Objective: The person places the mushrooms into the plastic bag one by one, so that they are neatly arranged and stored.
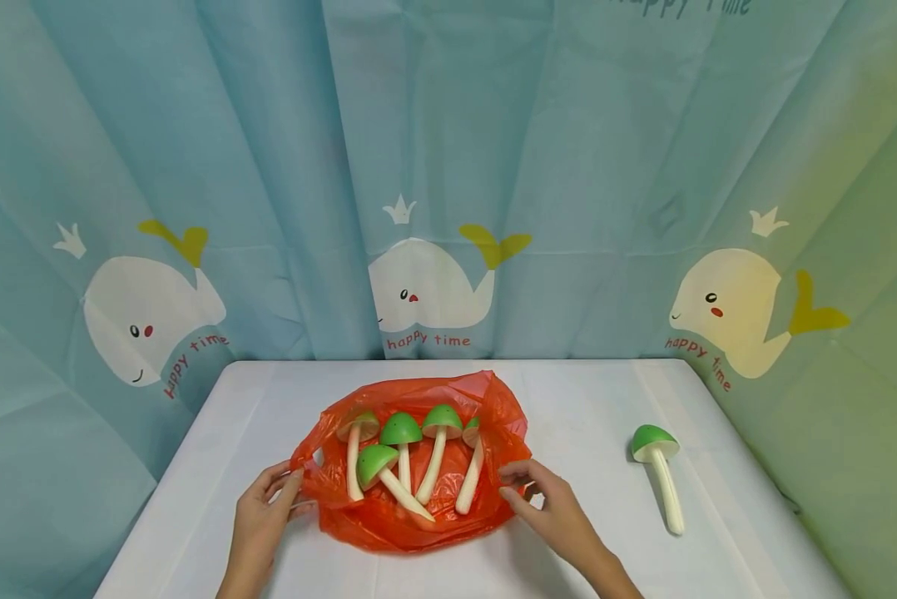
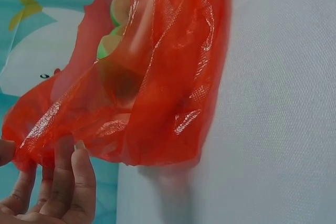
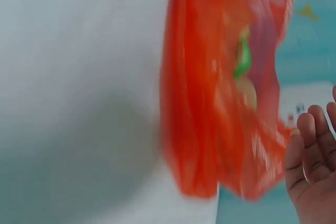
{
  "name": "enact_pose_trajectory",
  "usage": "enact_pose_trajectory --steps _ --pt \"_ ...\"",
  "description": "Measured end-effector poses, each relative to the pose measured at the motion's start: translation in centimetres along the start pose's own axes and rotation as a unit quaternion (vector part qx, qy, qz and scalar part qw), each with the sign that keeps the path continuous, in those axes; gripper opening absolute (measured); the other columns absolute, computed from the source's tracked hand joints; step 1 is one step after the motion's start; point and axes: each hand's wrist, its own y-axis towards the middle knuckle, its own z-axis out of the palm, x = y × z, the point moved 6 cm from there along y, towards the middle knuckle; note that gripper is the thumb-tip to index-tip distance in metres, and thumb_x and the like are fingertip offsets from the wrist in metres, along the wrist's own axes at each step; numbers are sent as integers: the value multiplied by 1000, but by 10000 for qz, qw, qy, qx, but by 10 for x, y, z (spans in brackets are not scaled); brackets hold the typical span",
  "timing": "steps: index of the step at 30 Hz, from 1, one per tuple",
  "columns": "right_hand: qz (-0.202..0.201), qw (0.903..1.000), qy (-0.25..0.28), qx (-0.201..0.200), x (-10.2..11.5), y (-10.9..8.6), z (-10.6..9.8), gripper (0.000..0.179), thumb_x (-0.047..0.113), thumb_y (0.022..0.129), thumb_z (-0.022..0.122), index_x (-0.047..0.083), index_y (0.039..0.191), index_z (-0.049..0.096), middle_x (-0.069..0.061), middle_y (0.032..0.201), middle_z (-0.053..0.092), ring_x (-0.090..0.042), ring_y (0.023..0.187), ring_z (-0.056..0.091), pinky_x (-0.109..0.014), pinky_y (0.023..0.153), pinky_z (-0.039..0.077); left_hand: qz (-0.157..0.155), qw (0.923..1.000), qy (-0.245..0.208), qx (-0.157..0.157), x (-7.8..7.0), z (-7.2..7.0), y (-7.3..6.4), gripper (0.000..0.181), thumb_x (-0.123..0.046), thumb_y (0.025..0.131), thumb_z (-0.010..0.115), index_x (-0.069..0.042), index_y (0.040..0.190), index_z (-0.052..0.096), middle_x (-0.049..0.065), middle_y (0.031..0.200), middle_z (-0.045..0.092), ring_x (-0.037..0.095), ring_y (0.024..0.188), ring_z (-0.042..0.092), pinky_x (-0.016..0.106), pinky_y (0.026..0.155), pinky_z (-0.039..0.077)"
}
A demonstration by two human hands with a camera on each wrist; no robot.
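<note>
A red plastic bag (image 1: 418, 539) lies with its mouth spread wide. Several toy mushrooms with green caps and white stems, such as one mushroom (image 1: 439, 449), lie in the bag. At its left side my left hand (image 1: 260, 516) pinches the rim between thumb and fingers; the left wrist view shows the fingertips (image 2: 64, 150) against the red film. My right hand (image 1: 557, 512) is beside the bag's right edge, fingers loosely bent and nothing gripped. The right wrist view is blurred, and whether a fingertip touches the film there I cannot tell.
One more green-capped mushroom (image 1: 661, 478) lies by itself on the right part of the white table (image 1: 591, 399). A blue curtain (image 1: 591, 166) with whale prints hangs behind and at both sides of the table.
</note>
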Motion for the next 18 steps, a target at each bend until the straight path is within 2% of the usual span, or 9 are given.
enact_pose_trajectory --steps 3,6,8,10,12,15,18 --pt "440 9968 -289 -606 -23 -5 -26 17 10 85 71 11 101 64 7 87 64 -8 77 58 -24 63 52 -5 10000 -15 36 -1 0 -1 62 -57 82 63 -15 125 52 12 113 58 23 77 67 29 64 57" --pt "745 9882 -665 -1159 -38 -15 -53 16 6 84 70 9 99 65 5 84 65 -7 74 60 -23 60 52 -68 10000 16 65 -2 1 -3 65 -59 80 64 -15 126 52 12 114 58 23 77 66 29 64 57" --pt "940 9817 -933 -1365 -49 -23 -70 15 7 85 70 6 99 65 3 84 65 -8 72 61 -24 60 52 -121 9999 2 78 -3 1 -4 66 -60 78 65 -15 125 52 12 114 58 23 76 66 29 64 57" --pt "1311 9743 -1256 -1333 -60 -31 -87 18 11 86 69 2 101 64 1 84 64 -11 72 61 -24 61 51 -126 9999 -16 111 -4 2 -5 67 -60 78 65 -14 126 52 13 115 58 23 76 66 29 64 57" --pt "1806 9644 -1567 -1127 -73 -39 -104 24 16 87 68 -2 102 63 -2 83 64 -16 74 63 -27 63 50 -118 9998 -41 135 -6 2 -6 67 -59 78 66 -14 126 52 13 115 57 24 76 66 29 64 57" --pt "2504 9435 -2053 -699 -89 -51 -127 36 23 87 66 -8 104 59 -7 83 63 -24 77 61 -33 63 48 -132 9998 -30 151 -7 2 -7 67 -59 78 66 -14 126 51 13 116 57 24 76 66 29 64 57" --pt "2898 9276 -2280 -606 -101 -62 -146 46 26 86 66 -15 104 53 -16 84 60 -31 78 57 -39 60 46 -184 9997 25 128 -8 1 -7 67 -61 77 65 -16 125 52 12 114 58 23 76 67 29 64 57"
